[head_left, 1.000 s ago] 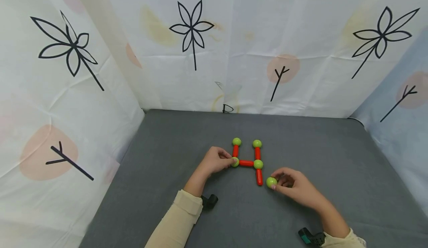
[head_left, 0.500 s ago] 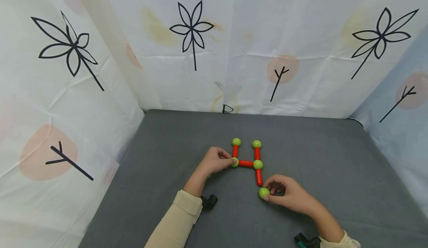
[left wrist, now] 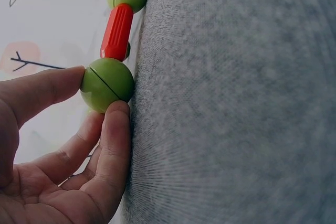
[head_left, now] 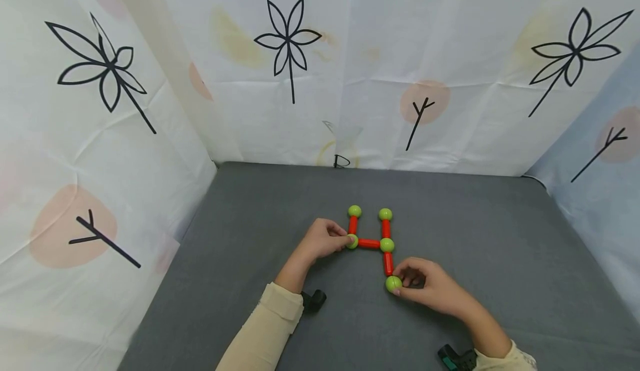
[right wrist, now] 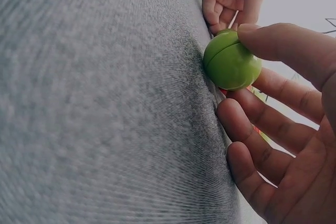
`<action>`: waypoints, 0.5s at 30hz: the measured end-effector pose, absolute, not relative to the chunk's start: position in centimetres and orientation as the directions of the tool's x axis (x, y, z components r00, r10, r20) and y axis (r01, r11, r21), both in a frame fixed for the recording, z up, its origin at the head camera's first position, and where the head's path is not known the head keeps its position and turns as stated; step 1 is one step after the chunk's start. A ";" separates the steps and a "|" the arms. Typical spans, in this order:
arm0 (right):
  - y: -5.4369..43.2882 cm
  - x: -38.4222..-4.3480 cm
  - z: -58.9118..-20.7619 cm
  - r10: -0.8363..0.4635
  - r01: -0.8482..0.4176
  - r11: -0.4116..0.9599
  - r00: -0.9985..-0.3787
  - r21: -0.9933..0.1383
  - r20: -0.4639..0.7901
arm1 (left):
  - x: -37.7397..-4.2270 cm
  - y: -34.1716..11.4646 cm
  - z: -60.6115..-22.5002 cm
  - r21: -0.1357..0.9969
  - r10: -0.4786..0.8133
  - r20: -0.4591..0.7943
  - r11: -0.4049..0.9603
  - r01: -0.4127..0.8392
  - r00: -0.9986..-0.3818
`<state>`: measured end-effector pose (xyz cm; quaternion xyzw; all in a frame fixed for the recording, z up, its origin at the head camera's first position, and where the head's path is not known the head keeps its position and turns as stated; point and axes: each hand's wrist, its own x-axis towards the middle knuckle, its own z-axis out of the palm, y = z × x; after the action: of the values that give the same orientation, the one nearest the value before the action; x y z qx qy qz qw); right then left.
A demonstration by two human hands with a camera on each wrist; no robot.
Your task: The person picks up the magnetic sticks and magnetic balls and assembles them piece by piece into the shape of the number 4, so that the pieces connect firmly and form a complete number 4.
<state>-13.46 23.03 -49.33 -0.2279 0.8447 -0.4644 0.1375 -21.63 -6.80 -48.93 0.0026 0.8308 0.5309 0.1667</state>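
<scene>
Red rods and green balls form a shape like a figure 4 on the grey tabletop. My left hand [head_left: 325, 241] pinches the green ball [left wrist: 107, 85] at the shape's left corner, from which one red rod [head_left: 369, 244] runs right to the middle ball [head_left: 387, 245]. Between the thumb and fingers of my right hand [head_left: 431, 285] is another green ball [right wrist: 232, 60]. That ball sits right at the near end of the lower red rod [head_left: 388, 264]. Two more green balls top the upright rods, the left one [head_left: 354, 211] and the right one [head_left: 385, 214].
A grey cloth surface [head_left: 260, 204] lies under everything. White printed fabric walls [head_left: 345, 115] with leaf and twig drawings close it in at the back and sides. Each wrist wears a small dark camera, such as the left one [head_left: 315, 301].
My right hand has carried its green ball left and toward me, then slightly away, up to the lower rod's end. The left hand keeps its pinch in place.
</scene>
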 end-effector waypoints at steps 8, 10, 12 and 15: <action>23.0 -13.7 -49.2 -0.507 -0.259 0.467 -0.862 -0.845 -0.016 | -21.6 -6.8 -48.9 0.886 0.187 -0.276 0.429 -0.175 -0.943; 23.0 -13.7 -49.2 -0.505 -0.258 0.469 -0.863 -0.844 -0.017 | -21.6 -6.8 -48.9 0.887 0.187 -0.276 0.428 -0.174 -0.943; 23.0 -13.7 -49.2 -0.501 -0.254 0.471 -0.865 -0.845 -0.019 | -21.6 -6.8 -48.9 0.887 0.189 -0.275 0.428 -0.173 -0.943; 22.9 -13.7 -49.2 -0.489 -0.241 0.470 -0.872 -0.849 -0.023 | -21.6 -6.9 -48.9 0.887 0.190 -0.277 0.429 -0.174 -0.942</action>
<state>-13.75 22.90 -49.18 -0.2154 0.8470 -0.4676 0.1327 -21.62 -6.86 -48.91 0.0049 0.8279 0.5344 0.1703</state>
